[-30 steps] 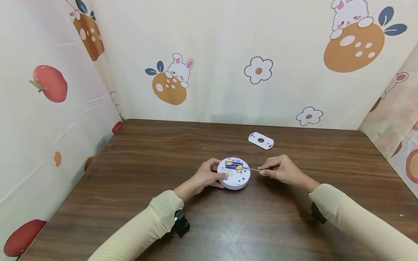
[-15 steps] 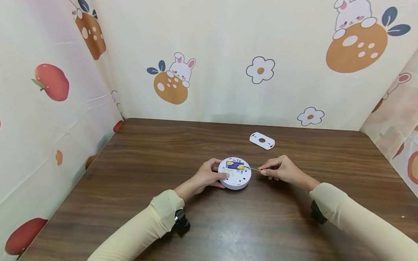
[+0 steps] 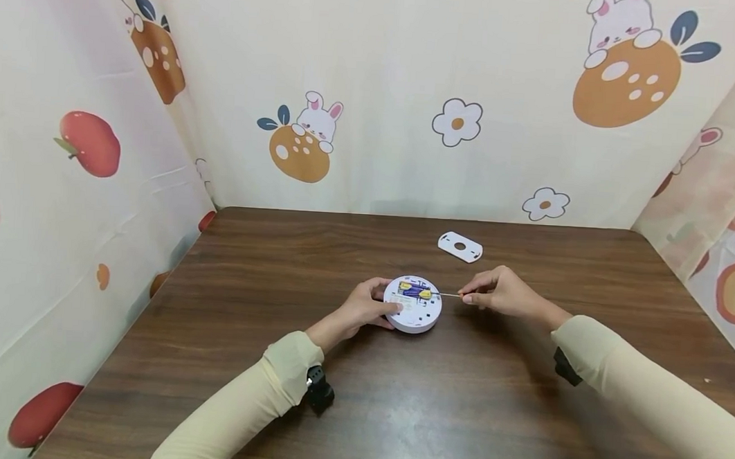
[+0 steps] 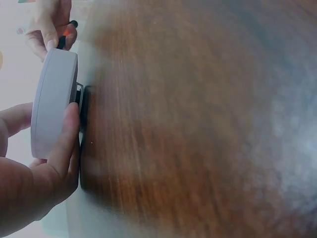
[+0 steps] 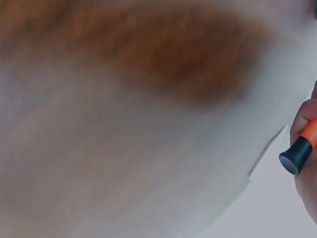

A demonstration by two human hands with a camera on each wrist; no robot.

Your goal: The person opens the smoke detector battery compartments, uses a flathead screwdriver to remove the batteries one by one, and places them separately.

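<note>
My left hand (image 3: 360, 307) holds a white round smoke detector (image 3: 414, 320) by its left side, thumb on the upper face and fingers under it. Blue-and-yellow batteries (image 3: 414, 290) lie in its battery compartment. With its fingertips, my right hand (image 3: 506, 293) grips a thin screwdriver (image 3: 448, 295), whose shaft points left and reaches the right end of the batteries. In the right wrist view the handle (image 5: 297, 154) shows orange with a black end. The left wrist view shows the detector's side wall (image 4: 54, 99), tilted close over the table.
A white mounting plate (image 3: 460, 247) with a round hole lies behind the detector, to its right. The brown wooden table (image 3: 278, 266) ends at a printed curtain (image 3: 384, 154) at the back. More curtain hangs on both sides.
My right hand has shifted slightly right and up, and more of the screwdriver's shaft shows. One battery looks more slanted than a second ago. The left hand keeps its hold on the smoke detector.
</note>
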